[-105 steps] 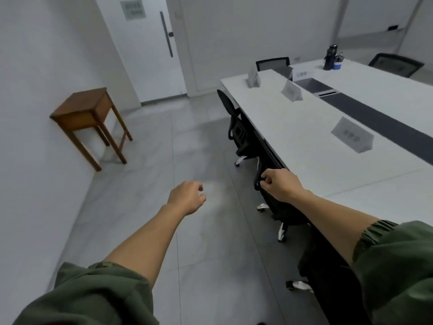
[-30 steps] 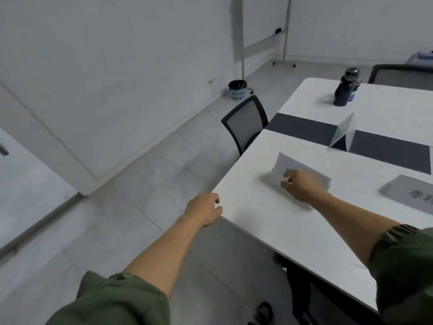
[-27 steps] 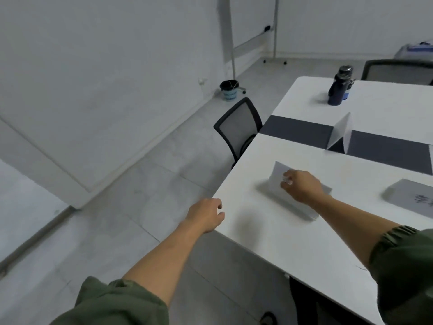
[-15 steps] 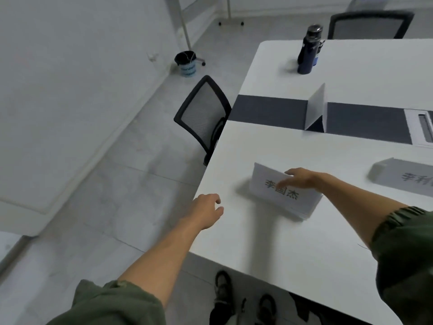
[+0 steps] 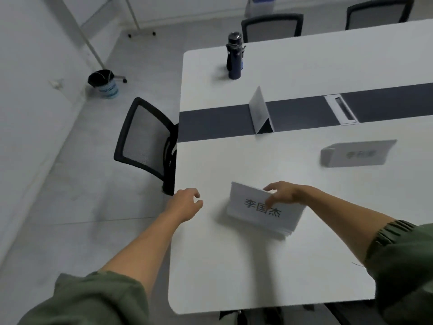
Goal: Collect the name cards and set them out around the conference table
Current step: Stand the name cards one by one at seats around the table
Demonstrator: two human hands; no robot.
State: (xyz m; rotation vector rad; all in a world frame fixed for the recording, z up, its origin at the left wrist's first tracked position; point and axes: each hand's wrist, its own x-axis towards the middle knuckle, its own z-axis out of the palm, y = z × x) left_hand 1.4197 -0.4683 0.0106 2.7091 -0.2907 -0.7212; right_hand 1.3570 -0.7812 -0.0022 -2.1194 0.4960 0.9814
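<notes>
Desk (image 5: 234, 266) corner, collection step: name card (image 5: 253, 215) pinched at top edge by right hand (image 5: 284, 193); left hand (image 5: 185, 204) relaxed, empty. Likely next: lift card clear.

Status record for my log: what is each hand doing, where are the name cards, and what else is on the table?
right hand: grips nearest name card, fingers over its top, thumb on its printed face
left hand: holds nothing, by the table edge
other cards: second name card upright on the dark strip; third name card to the right, print blurred
also on table: dark bottle, far side
</notes>
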